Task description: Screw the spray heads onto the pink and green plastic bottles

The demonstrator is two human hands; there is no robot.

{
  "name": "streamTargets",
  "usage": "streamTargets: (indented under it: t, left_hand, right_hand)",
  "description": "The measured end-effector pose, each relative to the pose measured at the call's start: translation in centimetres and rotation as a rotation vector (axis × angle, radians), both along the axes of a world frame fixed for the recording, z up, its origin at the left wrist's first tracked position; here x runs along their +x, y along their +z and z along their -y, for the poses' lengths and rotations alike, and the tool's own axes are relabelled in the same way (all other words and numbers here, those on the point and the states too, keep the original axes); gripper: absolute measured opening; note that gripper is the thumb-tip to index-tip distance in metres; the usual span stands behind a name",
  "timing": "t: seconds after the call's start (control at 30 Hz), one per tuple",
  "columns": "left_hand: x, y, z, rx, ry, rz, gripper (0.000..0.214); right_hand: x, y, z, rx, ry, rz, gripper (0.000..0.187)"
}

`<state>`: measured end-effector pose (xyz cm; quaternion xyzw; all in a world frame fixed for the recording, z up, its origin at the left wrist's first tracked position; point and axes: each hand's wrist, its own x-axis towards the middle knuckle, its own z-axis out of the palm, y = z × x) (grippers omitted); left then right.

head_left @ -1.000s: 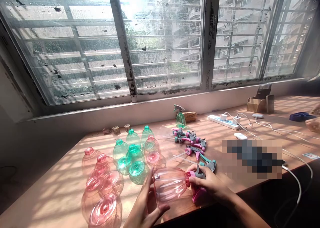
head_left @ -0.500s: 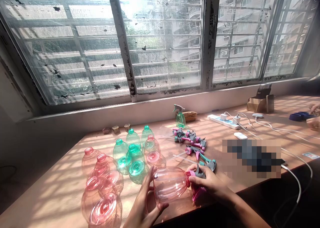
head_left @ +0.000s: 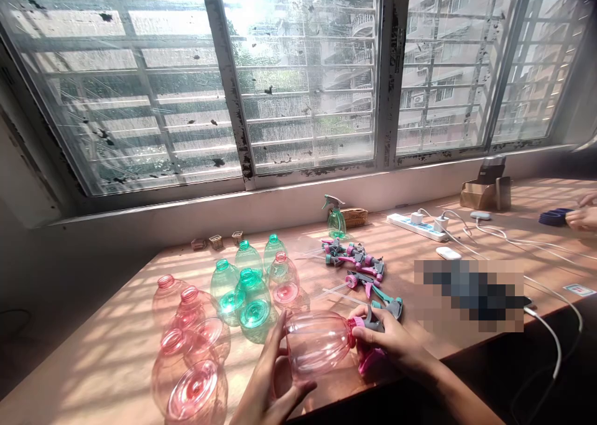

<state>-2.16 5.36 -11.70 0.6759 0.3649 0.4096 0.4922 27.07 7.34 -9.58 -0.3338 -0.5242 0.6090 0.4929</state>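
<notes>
Your left hand (head_left: 268, 378) is closed around the base of a clear pink bottle (head_left: 319, 347) held on its side over the near edge of the worktop (head_left: 107, 363), its neck pointing right, where your right hand (head_left: 394, 341) is clamped on a pink-and-grey spray head (head_left: 370, 320). To the left stand four open pink bottles (head_left: 196, 384) and four open green bottles (head_left: 254, 307); beyond your right hand lie loose spray heads (head_left: 358, 260), with a green spray bottle (head_left: 336, 224) upright on the far side.

Bottles (head_left: 254, 302) block left; gap between triggers (head_left: 359, 261), power strip (head_left: 416, 227).
</notes>
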Motion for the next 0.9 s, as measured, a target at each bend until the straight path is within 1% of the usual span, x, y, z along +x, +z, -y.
streamTargets:
  t: [0.1, 0.27, 0.43, 0.57, 0.73, 0.83, 0.9]
  left_hand:
    - [0.2, 0.5, 0.3, -0.016, -0.001, 0.02, 0.098]
    - [0.2, 0.7, 0.6, -0.05, -0.021, 0.06, 0.109]
    - [0.0, 0.7, 0.4, -0.002, 0.051, -0.07, 0.099]
    - [0.1, 0.9, 0.5, 0.014, 0.037, -0.044, 0.094]
    - [-0.1, 0.4, 0.5, -0.015, -0.017, 0.023, 0.1]
    - [-0.5, -0.1, 0.1, -0.021, -0.021, -0.005, 0.092]
    - [-0.5, -0.2, -0.1, 0.0, -0.014, -0.041, 0.091]
  right_hand:
    - [0.0, 0.0, 0.0, -0.006, 0.005, -0.003, 0.042]
    - [-0.1, -0.2, 0.1, -0.017, -0.007, -0.008, 0.043]
    - [0.0, -0.2, 0.0, -0.015, -0.01, -0.007, 0.043]
    - [0.1, -0.1, 0.0, -0.013, -0.012, -0.002, 0.041]
    - [0.1, -0.2, 0.1, -0.02, -0.002, 0.013, 0.042]
    - [0.1, -0.3, 0.0, -0.02, -0.004, 0.019, 0.044]
    - [0.1, -0.3, -0.1, -0.018, -0.008, 0.021, 0.044]
